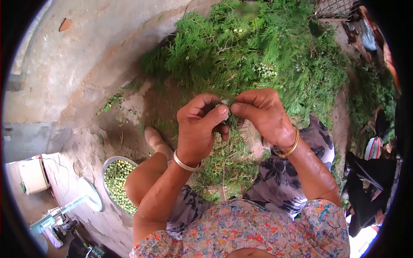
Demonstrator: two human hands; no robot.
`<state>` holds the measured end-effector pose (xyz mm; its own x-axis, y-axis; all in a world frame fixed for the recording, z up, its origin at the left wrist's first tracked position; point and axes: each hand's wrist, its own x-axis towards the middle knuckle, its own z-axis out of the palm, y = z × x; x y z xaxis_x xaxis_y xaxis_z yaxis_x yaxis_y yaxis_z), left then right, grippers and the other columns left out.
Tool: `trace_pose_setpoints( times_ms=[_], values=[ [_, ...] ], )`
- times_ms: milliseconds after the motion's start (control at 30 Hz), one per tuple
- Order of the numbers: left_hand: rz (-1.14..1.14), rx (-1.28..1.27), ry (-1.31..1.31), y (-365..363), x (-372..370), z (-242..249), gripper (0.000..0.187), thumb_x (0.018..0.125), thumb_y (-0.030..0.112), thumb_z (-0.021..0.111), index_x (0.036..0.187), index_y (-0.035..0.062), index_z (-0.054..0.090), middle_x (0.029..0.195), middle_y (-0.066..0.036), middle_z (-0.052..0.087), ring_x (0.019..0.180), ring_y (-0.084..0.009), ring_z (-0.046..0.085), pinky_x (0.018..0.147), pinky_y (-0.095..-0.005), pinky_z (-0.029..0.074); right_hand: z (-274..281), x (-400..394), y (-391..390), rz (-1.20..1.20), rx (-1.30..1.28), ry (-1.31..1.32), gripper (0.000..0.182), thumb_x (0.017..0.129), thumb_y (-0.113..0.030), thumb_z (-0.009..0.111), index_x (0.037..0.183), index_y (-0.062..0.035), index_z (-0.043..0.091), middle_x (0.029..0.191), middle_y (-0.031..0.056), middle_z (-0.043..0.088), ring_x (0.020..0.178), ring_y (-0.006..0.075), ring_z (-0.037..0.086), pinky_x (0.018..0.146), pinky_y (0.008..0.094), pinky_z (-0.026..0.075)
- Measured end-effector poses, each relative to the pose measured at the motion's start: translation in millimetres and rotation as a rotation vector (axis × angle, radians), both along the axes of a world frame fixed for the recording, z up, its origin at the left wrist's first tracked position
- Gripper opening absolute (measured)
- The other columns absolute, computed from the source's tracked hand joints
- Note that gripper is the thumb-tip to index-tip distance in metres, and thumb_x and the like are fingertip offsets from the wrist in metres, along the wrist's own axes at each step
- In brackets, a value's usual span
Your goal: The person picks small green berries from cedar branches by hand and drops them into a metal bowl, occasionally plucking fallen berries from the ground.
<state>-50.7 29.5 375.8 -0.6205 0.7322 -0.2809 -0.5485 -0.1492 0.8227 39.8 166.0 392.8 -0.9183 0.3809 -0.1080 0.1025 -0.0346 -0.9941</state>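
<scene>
Small pale-green cones (pixel 225 103) show at the fingertips of my left hand (pixel 195 127), whose thumb and fingers are closed on them. Close beside it, my right hand (pixel 266 114) pinches thumb against forefinger at the same cluster. What lies in that pinch is too small to make out. A white bangle (pixel 186 164) circles my left wrist and a gold-coloured one (pixel 294 144) my right. Beyond both hands spreads a big heap of feathery evergreen branches (pixel 275 47), with pale cones among the leaves.
At the left, next to my knee, stands a metal basin (pixel 106 172) full of green-yellow cones. Green clippings (pixel 228 165) litter the ground between my legs. A light blue standing fan (pixel 88 195) is at the lower left, near the wall (pixel 99 34). Dark cloth (pixel 365 185) lies at right.
</scene>
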Motion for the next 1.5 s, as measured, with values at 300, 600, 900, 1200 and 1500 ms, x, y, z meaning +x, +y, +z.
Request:
trace_pose_setpoints(
  times_ms=[300, 600, 900, 1200, 1500],
  values=[
    [-0.074, 0.177, -0.384, -4.0, -12.4, -5.4, 0.014, 0.087, 0.006, 0.057, 0.096, -0.0037, 0.054, 0.074, -0.010, 0.060, 0.058, -0.0206, 0.064, 0.047, -0.0348, 0.056, 2.6, 6.9, 3.6, -0.046, -0.159, 0.017, 0.012, 0.084, -0.002, 0.059, 0.074, 0.0036, 0.064, 0.066, 0.0009, 0.061, 0.058, 0.0048, 0.054, 0.051, 0.0227, 0.046],
    [-0.067, 0.116, -0.332, -3.6, -17.9, 0.9, 0.022, 0.088, 0.009, 0.051, 0.102, -0.0086, 0.051, 0.082, -0.015, 0.060, 0.060, -0.0236, 0.063, 0.054, -0.0376, 0.058, -2.9, 4.6, 0.9, -0.087, -0.026, 0.085, 0.011, 0.085, -0.002, 0.059, 0.077, 0.0039, 0.064, 0.065, 0.0016, 0.061, 0.057, 0.0048, 0.055, 0.051, 0.0224, 0.045],
    [-0.153, -0.072, -0.248, -7.2, -13.5, -0.6, 0.023, 0.084, 0.012, 0.066, 0.097, -0.0042, 0.055, 0.079, -0.007, 0.059, 0.060, -0.0161, 0.060, 0.045, -0.0275, 0.048, -9.2, 2.8, -4.4, -0.056, 0.137, 0.088, 0.010, 0.083, 0.000, 0.060, 0.075, 0.0049, 0.062, 0.059, -0.0003, 0.056, 0.055, 0.0035, 0.049, 0.048, 0.0224, 0.040],
    [-0.139, 0.095, -0.354, -11.9, -12.1, -0.7, 0.014, 0.088, 0.008, 0.060, 0.093, -0.0046, 0.056, 0.077, -0.007, 0.059, 0.061, -0.0158, 0.060, 0.047, -0.0287, 0.052, -11.3, 0.6, -5.8, -0.065, -0.282, 0.090, 0.009, 0.085, -0.005, 0.061, 0.082, 0.0021, 0.066, 0.065, -0.0014, 0.060, 0.058, 0.0029, 0.051, 0.052, 0.0209, 0.041],
    [0.138, 0.125, -0.226, -17.8, -23.4, 1.1, 0.011, 0.087, 0.003, 0.055, 0.095, -0.0049, 0.057, 0.082, -0.012, 0.062, 0.061, -0.0156, 0.060, 0.049, -0.0276, 0.053, -10.8, -1.6, -0.4, -0.175, -0.375, 0.097, 0.010, 0.086, -0.007, 0.061, 0.083, 0.0023, 0.066, 0.066, -0.0008, 0.061, 0.057, 0.0028, 0.052, 0.052, 0.0212, 0.043]
  ],
)
